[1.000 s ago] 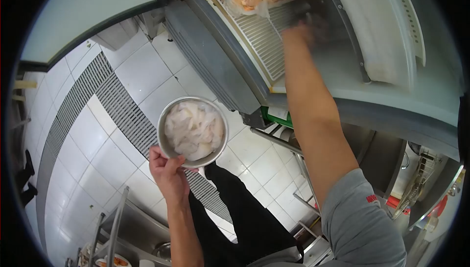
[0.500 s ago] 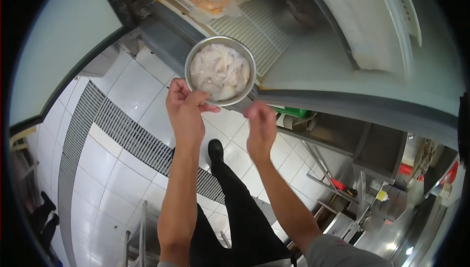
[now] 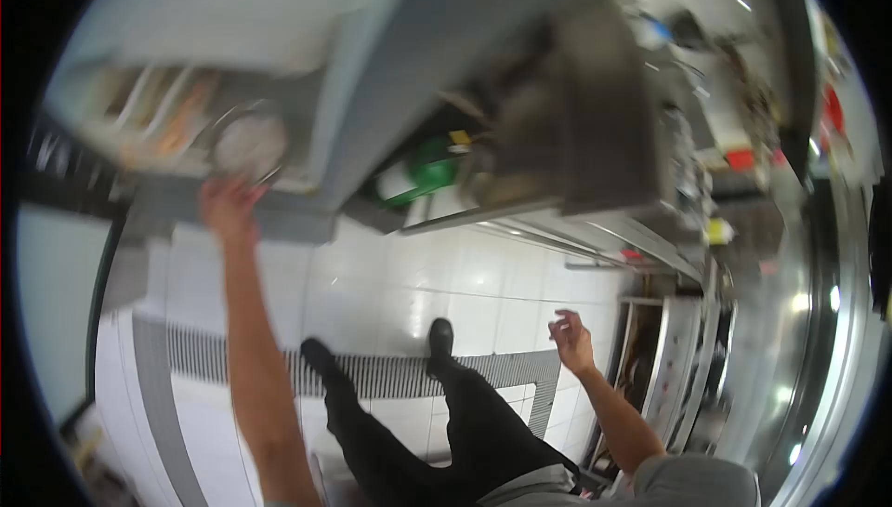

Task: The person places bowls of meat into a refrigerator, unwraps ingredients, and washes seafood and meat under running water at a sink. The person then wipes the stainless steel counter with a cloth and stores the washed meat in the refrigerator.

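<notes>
The frame is smeared by motion. At the upper left, a round metal bowl (image 3: 249,143) with pale pieces in it is at the opening of the fridge (image 3: 232,193). My left hand (image 3: 230,205) grips the near side of the bowl's rim. Beyond the bowl, blurred orange food (image 3: 190,115) lies inside the fridge. Out to the right, over the floor, my right hand (image 3: 571,335) holds nothing, its fingers apart and slightly curled.
A green item (image 3: 432,171) sits on a shelf right of the fridge. Metal counters (image 3: 780,265) run along the right side. An open fridge door (image 3: 60,293) stands at the left. A drain grate (image 3: 372,377) crosses the tiled floor (image 3: 390,275).
The view has turned to the right. My left hand has carried the bowl up to the fridge opening. My right hand left the fridge interior, came near the bowl, then moved away to the right.
</notes>
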The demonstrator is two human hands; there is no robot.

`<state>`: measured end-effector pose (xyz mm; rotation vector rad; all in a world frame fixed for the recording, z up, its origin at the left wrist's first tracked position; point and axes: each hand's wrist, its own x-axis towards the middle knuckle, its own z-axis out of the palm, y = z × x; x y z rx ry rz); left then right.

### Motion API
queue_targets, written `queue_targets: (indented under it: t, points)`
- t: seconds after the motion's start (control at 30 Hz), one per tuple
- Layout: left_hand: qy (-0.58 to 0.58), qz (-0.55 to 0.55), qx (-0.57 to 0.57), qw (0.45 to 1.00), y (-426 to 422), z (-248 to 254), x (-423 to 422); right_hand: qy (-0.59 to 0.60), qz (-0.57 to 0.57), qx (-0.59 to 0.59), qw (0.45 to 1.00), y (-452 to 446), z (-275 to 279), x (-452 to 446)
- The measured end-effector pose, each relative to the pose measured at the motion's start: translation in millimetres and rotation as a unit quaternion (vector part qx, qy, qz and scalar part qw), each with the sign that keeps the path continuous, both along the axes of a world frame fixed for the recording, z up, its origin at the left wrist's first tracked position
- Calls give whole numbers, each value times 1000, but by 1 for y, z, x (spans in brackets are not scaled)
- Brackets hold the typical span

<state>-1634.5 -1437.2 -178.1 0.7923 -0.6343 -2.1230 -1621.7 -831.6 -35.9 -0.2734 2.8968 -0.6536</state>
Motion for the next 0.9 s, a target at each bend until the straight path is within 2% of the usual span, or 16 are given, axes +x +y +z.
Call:
queue_targets:
  t: [0.03, 0.07, 0.13, 0.23, 0.3, 0.37, 0.43, 0.53, 0.6, 0.63, 0.73, 0.77, 0.87, 0.9]
  points:
    - [-33, -40, -259, 964, -20, -79, -6, 32, -51, 4, 998, 29, 6, -10]
    - [-54, -50, -68, 995, -20, -38, -7, 67, -99, -4, 993, 48, 21, -18]
    - [-96, -53, -67, 992, -37, -43, -20, 138, -171, -23, 975, 94, 45, -40]
    - [-81, -98, -135, 983, -91, -104, -28, 275, -218, -71, 934, 175, 74, -82]
    - [-84, -96, -121, 985, -128, -136, -27, 341, -256, 5, 905, 240, 94, -121]
    - [-67, -77, -93, 990, -165, -161, -25, 391, -276, 14, 878, 281, 124, -161]
    - [-105, -81, -111, 985, -155, -126, -29, 413, -241, 148, 866, 320, 143, -206]
    - [-133, -74, -130, 980, -139, -90, -40, 415, -232, 148, 867, 383, 128, -274]
    - [-142, -74, -135, 978, -132, -74, -46, 283, -236, 224, 902, 415, 120, -300]
    - [-143, -74, -137, 977, -128, -69, -49, 282, -235, 220, 904, 421, 119, -304]
    - [-141, -81, -137, 977, -120, -61, -54, 251, -266, 87, 927, 380, 141, -297]
    - [-136, -84, -137, 978, -117, -59, -59, 249, -261, 84, 929, 376, 139, -293]
    - [-114, -92, -134, 980, -107, -52, -62, 393, -108, 215, 888, 389, 117, -287]
    - [-109, -91, -133, 981, -99, -47, -60, 359, -168, 191, 898, 389, 110, -284]
